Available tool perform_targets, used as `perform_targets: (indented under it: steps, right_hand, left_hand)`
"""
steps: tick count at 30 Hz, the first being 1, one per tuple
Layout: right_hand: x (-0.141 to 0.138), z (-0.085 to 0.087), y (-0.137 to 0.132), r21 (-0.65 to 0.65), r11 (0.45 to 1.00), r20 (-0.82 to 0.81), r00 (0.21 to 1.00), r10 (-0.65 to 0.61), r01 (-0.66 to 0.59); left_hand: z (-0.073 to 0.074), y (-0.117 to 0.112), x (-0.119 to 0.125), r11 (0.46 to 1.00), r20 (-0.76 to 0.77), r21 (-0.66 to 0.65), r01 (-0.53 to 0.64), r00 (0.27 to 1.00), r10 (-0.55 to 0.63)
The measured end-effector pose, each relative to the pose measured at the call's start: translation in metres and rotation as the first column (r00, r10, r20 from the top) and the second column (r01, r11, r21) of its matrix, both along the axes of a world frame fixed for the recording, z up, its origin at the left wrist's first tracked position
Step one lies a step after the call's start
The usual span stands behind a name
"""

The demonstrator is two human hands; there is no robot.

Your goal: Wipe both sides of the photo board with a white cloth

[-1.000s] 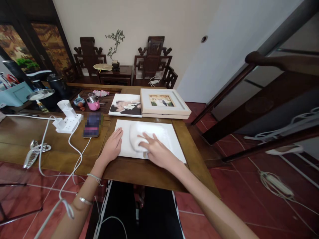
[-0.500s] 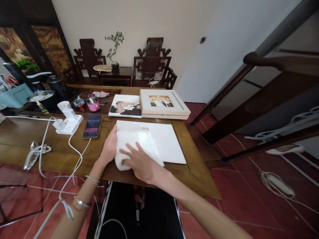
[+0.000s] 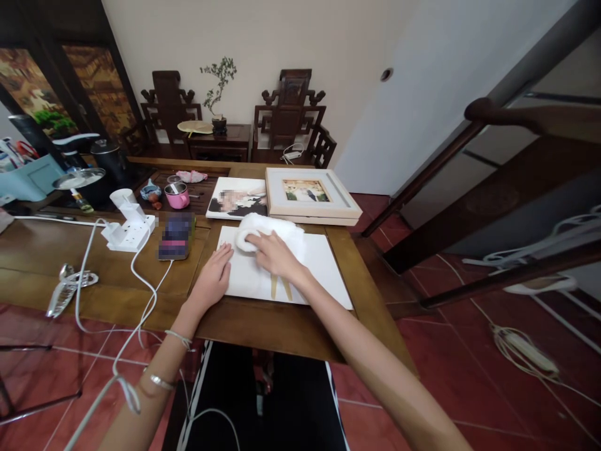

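Note:
A flat white board lies on the wooden table in front of me. My right hand presses a bunched white cloth onto the board's far edge, fingers curled over the cloth. My left hand lies flat with fingers stretched out on the board's left edge, holding nothing. Two thin tan strips show on the board just under my right wrist.
Behind the board lie a photo print and a cream picture frame. To the left are a phone, a white power strip with trailing cables, a pink cup and a tea tray. Dark stair rails stand at the right.
My right hand swept the cloth from the board's middle to its near left corner, then up to the far edge. My left hand stayed at the board's left edge.

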State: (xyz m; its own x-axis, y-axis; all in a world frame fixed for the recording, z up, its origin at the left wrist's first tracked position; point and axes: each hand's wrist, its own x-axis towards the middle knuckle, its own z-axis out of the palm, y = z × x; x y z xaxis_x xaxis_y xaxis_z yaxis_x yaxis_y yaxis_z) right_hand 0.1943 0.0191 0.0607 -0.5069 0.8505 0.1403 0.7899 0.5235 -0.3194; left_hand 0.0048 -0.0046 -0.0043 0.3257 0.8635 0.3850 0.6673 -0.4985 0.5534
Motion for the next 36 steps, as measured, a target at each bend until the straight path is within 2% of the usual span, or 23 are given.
perform_targets:
  steps: [4, 7, 9, 12, 16, 19, 22, 26, 29, 32, 36]
  right_hand:
    - [-0.037, 0.004, 0.016, 0.003, 0.997, -0.031, 0.997, 0.072, -0.072]
    - [-0.035, 0.006, 0.018, -0.017, 0.997, -0.061, 0.996, 0.072, -0.074]
    - [-0.018, 0.008, 0.019, -0.037, 0.998, -0.082, 0.995, 0.048, -0.051]
    - [0.025, 0.008, 0.018, -0.055, 0.998, -0.113, 0.993, -0.017, 0.011]
    - [0.084, -0.002, 0.008, -0.045, 0.99, -0.142, 0.98, -0.14, 0.135]
    - [0.109, -0.015, -0.018, -0.011, 0.983, -0.143, 0.973, -0.181, 0.182]
    - [0.116, -0.023, -0.064, 0.041, 0.993, -0.13, 0.986, -0.1, 0.106]
    - [0.115, -0.017, -0.132, -0.015, 1.0, -0.089, 0.996, -0.021, 0.019]
    - [0.119, -0.011, -0.155, -0.083, 0.997, -0.089, 0.996, -0.012, 0.004]
    - [0.128, -0.014, -0.142, -0.145, 0.989, -0.116, 0.992, -0.054, 0.037]
    - [0.136, -0.022, -0.083, -0.141, 0.985, -0.201, 0.971, -0.129, 0.102]
  left_hand:
    - [0.004, -0.001, -0.001, 1.0, -0.026, 0.009, 0.002, 1.0, -0.002]
    - [0.004, -0.002, -0.001, 1.0, -0.028, 0.005, 0.005, 1.0, -0.005]
    - [0.003, -0.002, -0.002, 1.0, -0.019, 0.001, 0.004, 1.0, -0.004]
    - [0.001, -0.001, -0.002, 1.0, -0.007, 0.004, 0.008, 1.0, -0.008]
    - [0.001, 0.0, -0.002, 1.0, -0.014, -0.006, 0.008, 1.0, -0.008]
    - [0.002, 0.0, -0.002, 1.0, -0.017, -0.008, 0.007, 1.0, -0.007]
    - [0.003, 0.0, -0.001, 1.0, -0.014, -0.005, 0.004, 1.0, -0.004]
    - [0.004, 0.0, -0.001, 1.0, -0.02, -0.009, 0.008, 1.0, -0.008]
    - [0.005, 0.0, -0.001, 1.0, -0.027, -0.013, 0.011, 1.0, -0.012]
    - [0.005, 0.0, -0.002, 1.0, -0.034, -0.009, 0.014, 0.999, -0.014]
    - [0.003, 0.001, -0.003, 1.0, -0.051, 0.006, 0.018, 0.999, -0.018]
